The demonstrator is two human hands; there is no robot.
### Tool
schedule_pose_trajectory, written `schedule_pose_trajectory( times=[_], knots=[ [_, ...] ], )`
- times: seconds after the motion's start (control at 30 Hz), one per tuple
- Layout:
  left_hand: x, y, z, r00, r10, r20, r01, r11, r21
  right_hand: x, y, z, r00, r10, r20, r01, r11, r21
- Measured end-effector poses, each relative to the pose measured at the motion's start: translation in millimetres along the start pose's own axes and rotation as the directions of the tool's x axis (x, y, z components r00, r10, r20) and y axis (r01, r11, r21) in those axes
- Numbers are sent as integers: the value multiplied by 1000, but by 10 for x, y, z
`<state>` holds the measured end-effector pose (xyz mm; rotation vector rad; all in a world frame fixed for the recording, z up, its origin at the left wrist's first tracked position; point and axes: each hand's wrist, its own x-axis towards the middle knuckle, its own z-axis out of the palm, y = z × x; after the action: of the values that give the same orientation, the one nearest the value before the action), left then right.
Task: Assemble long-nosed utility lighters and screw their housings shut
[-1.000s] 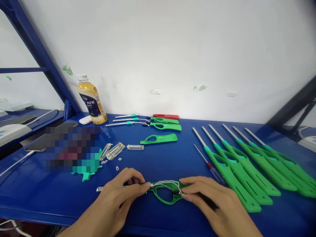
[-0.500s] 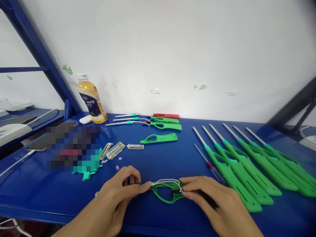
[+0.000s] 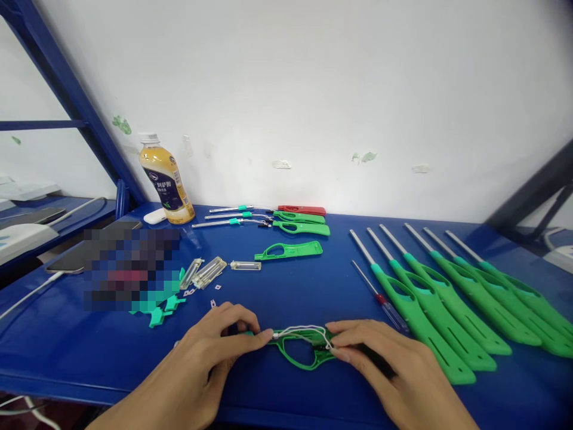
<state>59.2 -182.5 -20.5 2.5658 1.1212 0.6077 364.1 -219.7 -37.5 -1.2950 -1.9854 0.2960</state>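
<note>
A green lighter half-shell [image 3: 301,351] with a white wire looped over it lies on the blue table [image 3: 286,286] near the front edge. My left hand [image 3: 219,346] pinches its left end, where the metal tube joins. My right hand [image 3: 380,358] presses down on its right end, fingers curled over the handle part. Both hands rest on the table.
Several finished green long lighters [image 3: 447,298] lie in a row at the right, beside a screwdriver [image 3: 380,295]. Partly built lighters [image 3: 286,224] and a spare green shell [image 3: 289,251] lie at the back. Clear gas tanks [image 3: 208,272], teal parts [image 3: 161,310] and a bottle [image 3: 165,182] are at the left.
Both hands stay on the green shell. My left hand has shifted slightly, fingers drawn a little closer to the tube joint. The view has barely moved.
</note>
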Motion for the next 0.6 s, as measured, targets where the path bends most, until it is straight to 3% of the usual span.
schedule_pose_trajectory(
  times=[0.6],
  knots=[
    [-74,-10,29,1000,2,10,-2,1000,29,17,-35,-12,1000,-9,-24,9,1000,-4]
  ],
)
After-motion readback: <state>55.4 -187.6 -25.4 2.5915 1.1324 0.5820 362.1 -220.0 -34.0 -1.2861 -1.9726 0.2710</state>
